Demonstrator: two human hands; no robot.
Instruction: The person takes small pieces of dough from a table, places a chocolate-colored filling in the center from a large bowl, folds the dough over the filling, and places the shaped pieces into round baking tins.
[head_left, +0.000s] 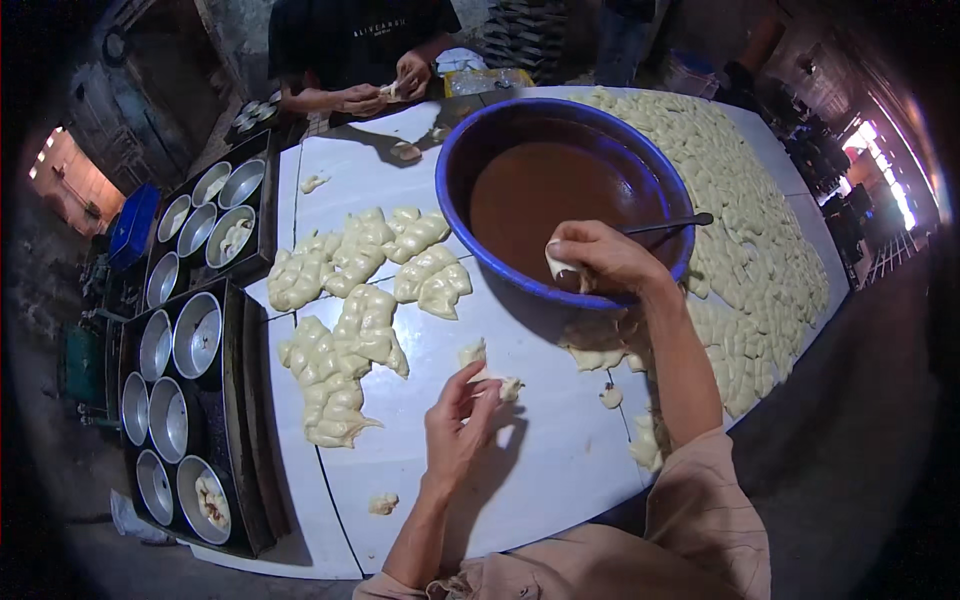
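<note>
My left hand (pixel 458 425) is closed on a small piece of pale dough (pixel 511 388) above the white tabletop. More dough shows just past its fingertips. At the near rim of a big blue basin (pixel 457 215), my right hand (pixel 612 255) pinches another dough piece (pixel 560 266) with a brown smear on it. Smooth brown filling (pixel 540 195) lies in the basin, and a dark-handled utensil (pixel 672 223) leans over its right rim. Clumps of soft dough pieces (pixel 360 330) rest left of the basin. Loose scraps (pixel 611 397) lie near my right forearm.
Many small dough pieces (pixel 745 230) cover the table's right side. Along the left edge stand dark trays with round metal tins (pixel 168 420), some holding dough. Across the table, a person in a dark shirt (pixel 365 40) works dough with both hands (pixel 400 85).
</note>
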